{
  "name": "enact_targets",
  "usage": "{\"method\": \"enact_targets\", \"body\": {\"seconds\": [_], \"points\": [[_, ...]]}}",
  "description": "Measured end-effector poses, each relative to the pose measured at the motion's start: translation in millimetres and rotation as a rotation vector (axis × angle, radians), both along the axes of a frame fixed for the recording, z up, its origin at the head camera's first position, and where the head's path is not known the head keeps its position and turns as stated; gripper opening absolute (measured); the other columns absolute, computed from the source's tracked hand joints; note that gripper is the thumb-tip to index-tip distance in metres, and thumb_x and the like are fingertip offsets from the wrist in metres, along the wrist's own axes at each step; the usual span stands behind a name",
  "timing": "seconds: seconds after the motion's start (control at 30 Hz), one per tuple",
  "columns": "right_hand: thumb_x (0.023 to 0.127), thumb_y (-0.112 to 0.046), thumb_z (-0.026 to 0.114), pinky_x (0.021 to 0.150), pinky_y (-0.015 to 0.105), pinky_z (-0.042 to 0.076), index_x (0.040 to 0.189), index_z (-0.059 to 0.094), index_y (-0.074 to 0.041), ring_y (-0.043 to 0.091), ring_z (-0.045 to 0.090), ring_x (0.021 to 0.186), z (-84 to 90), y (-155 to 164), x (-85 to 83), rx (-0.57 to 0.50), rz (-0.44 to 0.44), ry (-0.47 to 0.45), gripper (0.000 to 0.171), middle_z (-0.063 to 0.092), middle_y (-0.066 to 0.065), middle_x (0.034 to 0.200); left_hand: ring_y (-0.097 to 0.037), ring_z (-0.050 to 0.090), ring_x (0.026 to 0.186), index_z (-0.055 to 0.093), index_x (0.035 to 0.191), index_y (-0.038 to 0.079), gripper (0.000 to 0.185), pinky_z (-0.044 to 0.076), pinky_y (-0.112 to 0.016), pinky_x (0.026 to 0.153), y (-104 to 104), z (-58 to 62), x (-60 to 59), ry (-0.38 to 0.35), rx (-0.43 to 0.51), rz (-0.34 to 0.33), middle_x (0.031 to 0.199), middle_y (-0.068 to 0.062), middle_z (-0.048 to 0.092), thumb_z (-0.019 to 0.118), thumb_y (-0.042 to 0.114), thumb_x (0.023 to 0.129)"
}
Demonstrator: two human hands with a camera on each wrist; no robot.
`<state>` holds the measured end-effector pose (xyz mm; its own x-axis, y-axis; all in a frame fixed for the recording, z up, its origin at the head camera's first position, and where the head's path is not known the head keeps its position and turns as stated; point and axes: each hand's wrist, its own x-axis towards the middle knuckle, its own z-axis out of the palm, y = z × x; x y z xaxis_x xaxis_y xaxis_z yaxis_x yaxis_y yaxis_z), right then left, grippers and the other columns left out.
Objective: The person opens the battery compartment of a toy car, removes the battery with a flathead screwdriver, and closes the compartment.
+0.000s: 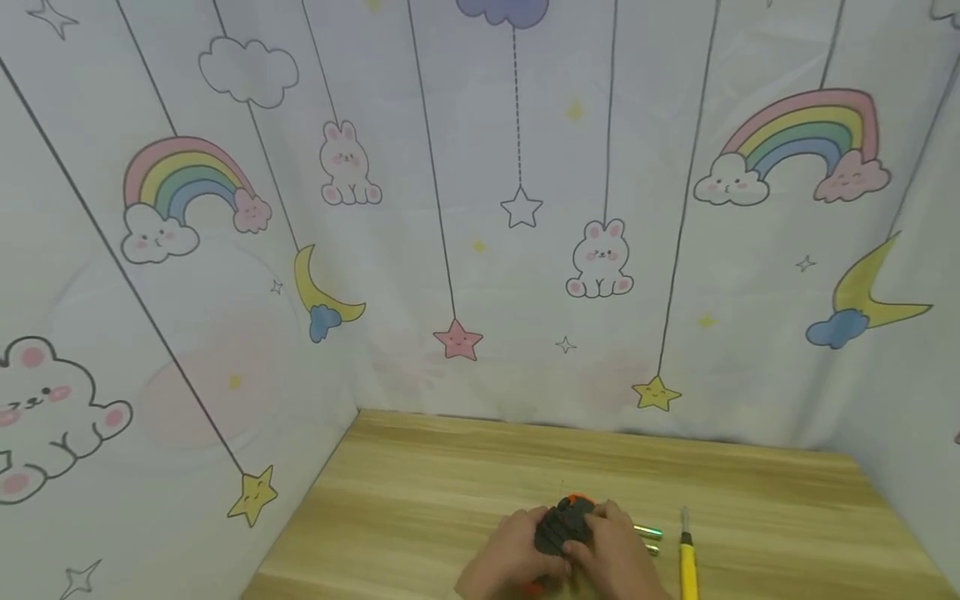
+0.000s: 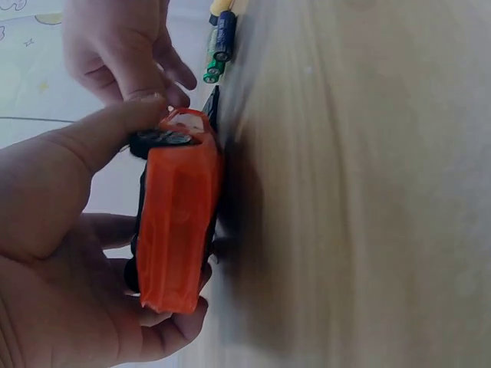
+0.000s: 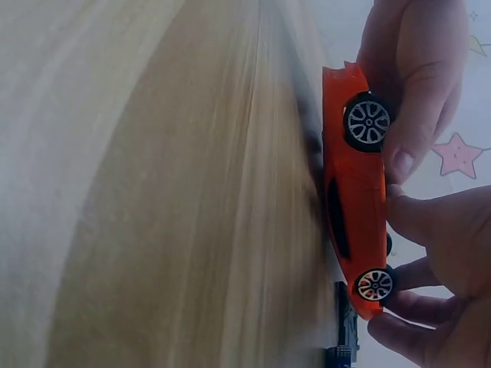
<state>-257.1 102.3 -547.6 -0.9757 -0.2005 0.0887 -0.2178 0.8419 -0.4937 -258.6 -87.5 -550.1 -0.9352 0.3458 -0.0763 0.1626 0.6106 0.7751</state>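
Here, one orange toy car (image 1: 564, 527) upside down, left hand (image 1: 510, 557) and right hand (image 1: 617, 557) fingers grasping it, seemingly two batteries (image 1: 648, 539), one yellow screwdriver (image 1: 687, 562).

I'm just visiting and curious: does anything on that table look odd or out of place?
The toy car is upside down: both hands hold it roof-down on the table, black underside up. Loose batteries lie beside it.

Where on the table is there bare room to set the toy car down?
The table is bare to the left of the hands, up to the printed curtain, and along the far edge behind them. It is crowded on the right: beside the right hand and the toy car lie batteries and a yellow screwdriver. The left hand grips the car too.
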Motion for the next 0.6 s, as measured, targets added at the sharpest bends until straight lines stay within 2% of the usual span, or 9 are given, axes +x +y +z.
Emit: {"method": "enact_targets", "body": {"seconds": [0.1, 0.2, 0.3, 0.47, 0.6], "points": [[0.084, -0.034, 0.083, 0.094, 0.058, 0.054, 0.113, 0.071, 0.013, 0.036, 0.063, 0.105, 2.0, 1, -1.7, -0.001, 0.022, -0.004, 0.057, 0.063, 0.017, 0.115, -0.011, 0.064, 0.085, 0.067, 0.128, 0.01, 0.054, 0.056, -0.032, 0.077, -4, 4.8, -4.2, -0.053, 0.05, -0.046, 0.105, 0.003, 0.072, 0.083, 0.032, 0.082], [0.084, -0.032, 0.084, 0.093, 0.057, 0.054, 0.113, 0.071, 0.012, 0.034, 0.063, 0.104, 3.7, 2, -3.3, -0.004, 0.047, -0.012, 0.055, 0.062, 0.016, 0.114, -0.017, 0.066, 0.089, 0.066, 0.133, 0.007, 0.051, 0.059, -0.04, 0.081, -8, 10.6, -6.8, -0.108, 0.025, -0.021, 0.108, -0.002, 0.072, 0.077, 0.031, 0.089], [0.083, -0.032, 0.085, 0.092, 0.056, 0.055, 0.113, 0.071, 0.011, 0.033, 0.063, 0.103, 5.2, 5, -5.1, -0.005, 0.074, -0.018, 0.055, 0.062, 0.015, 0.114, -0.022, 0.068, 0.09, 0.066, 0.133, 0.005, 0.045, 0.059, -0.046, 0.081, -9, 13.9, -8.2, -0.116, 0.015, 0.004, 0.106, -0.008, 0.073, 0.072, 0.025, 0.094], [0.081, -0.035, 0.085, 0.091, 0.056, 0.055, 0.113, 0.073, 0.009, 0.033, 0.064, 0.102, 7.6, 7, -8.6, 0.015, 0.11, -0.041, 0.055, 0.064, 0.013, 0.113, -0.02, 0.068, 0.08, 0.066, 0.133, 0.002, 0.047, 0.06, -0.04, 0.072, -10, 12.1, -10.6, -0.149, 0.054, 0.041, 0.093, -0.006, 0.072, 0.076, 0.017, 0.09], [0.082, -0.034, 0.084, 0.092, 0.057, 0.054, 0.114, 0.074, 0.005, 0.032, 0.064, 0.103, 9.5, 8, -14.3, 0.02, 0.132, -0.087, 0.052, 0.063, 0.011, 0.113, -0.019, 0.068, 0.08, 0.069, 0.13, 0.004, 0.049, 0.061, -0.04, 0.072, -10, 11.3, -12.9, -0.154, 0.062, 0.069, 0.09, -0.005, 0.072, 0.082, 0.015, 0.084]]}}
